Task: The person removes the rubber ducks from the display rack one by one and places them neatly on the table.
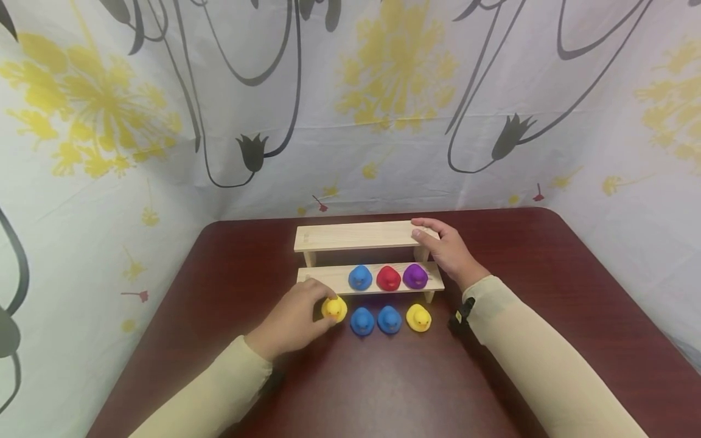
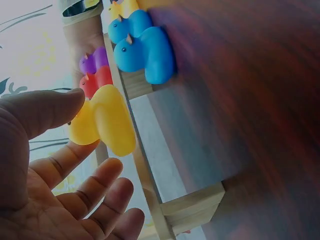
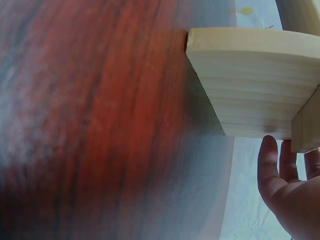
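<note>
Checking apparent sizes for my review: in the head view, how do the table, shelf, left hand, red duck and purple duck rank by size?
1. Table
2. Shelf
3. Left hand, though nearer the camera
4. Red duck and purple duck, too alike to rank

Both arms wear long sleeves in a plain cream-beige cloth. The left sleeve [image 1: 199,389] and the right sleeve [image 1: 553,359] match in colour, smooth over the forearms, with soft creases towards the wrists. Each ends just behind the hand: the left cuff [image 1: 256,354] and the right cuff [image 1: 483,290] have simple edges in the same cloth. At the right wrist sits a small black device [image 1: 463,311] carrying a little yellowish marking; its finer details are too small to tell. Both the left hand [image 1: 290,316] and the right hand [image 1: 446,250] are bare.
</note>
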A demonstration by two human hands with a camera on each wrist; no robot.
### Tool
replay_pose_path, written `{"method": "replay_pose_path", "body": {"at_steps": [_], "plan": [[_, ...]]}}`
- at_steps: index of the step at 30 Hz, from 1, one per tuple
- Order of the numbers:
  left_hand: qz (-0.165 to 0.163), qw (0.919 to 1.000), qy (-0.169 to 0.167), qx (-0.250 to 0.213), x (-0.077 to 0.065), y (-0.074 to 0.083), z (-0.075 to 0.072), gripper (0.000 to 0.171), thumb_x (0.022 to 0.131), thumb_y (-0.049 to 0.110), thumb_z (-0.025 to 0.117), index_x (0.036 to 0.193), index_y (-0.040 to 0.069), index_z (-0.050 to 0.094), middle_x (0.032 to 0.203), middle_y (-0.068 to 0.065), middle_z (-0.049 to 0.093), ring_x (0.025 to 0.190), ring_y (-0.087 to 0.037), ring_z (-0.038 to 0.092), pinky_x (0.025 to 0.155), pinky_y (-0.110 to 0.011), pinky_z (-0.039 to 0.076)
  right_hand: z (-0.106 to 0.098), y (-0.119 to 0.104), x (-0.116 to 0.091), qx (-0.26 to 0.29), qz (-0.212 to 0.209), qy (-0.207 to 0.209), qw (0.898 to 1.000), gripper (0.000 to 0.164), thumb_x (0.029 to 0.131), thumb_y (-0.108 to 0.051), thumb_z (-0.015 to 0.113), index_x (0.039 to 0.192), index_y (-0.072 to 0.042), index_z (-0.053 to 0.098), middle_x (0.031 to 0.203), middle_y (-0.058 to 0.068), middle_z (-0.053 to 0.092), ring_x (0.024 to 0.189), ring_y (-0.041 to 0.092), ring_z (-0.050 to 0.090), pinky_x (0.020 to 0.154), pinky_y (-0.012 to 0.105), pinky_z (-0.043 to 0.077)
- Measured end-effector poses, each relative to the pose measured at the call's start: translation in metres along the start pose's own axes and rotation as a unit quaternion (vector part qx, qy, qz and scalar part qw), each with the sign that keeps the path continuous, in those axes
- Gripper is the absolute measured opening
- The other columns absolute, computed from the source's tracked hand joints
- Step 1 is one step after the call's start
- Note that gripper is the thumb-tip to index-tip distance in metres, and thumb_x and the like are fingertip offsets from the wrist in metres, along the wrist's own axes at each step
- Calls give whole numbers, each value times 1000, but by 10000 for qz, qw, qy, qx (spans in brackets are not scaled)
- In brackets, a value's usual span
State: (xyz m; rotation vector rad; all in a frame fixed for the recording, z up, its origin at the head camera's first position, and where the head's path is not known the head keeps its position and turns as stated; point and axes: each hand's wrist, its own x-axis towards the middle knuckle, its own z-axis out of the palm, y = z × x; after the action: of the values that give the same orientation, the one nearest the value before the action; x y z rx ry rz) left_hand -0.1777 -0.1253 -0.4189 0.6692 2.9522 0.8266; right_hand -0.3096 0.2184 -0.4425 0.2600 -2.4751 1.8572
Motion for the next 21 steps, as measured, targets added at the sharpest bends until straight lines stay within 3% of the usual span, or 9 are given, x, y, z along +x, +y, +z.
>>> {"method": "replay_pose_path", "body": {"at_steps": [8, 21], "plan": [[-15, 9999, -137, 7, -2, -3, 5, 30, 87, 21, 86, 112, 13, 73, 107, 0, 66, 102, -24, 62, 91, -40, 55, -1, 4, 1, -67, -92, 91, 9999, 49, 102, -36, 70, 144, -10, 63, 156, 12, 53, 143, 33, 48, 122, 54, 35], [-107, 9991, -325, 255, -1, -5, 9, 21, 89, 23, 84, 104, 17, 71, 94, 7, 65, 88, -13, 56, 83, -35, 52, -2, 4, 2, -138, -64, 29, 9999, 52, 102, -40, 70, 145, -11, 63, 157, 12, 52, 144, 34, 47, 123, 56, 33]]}}
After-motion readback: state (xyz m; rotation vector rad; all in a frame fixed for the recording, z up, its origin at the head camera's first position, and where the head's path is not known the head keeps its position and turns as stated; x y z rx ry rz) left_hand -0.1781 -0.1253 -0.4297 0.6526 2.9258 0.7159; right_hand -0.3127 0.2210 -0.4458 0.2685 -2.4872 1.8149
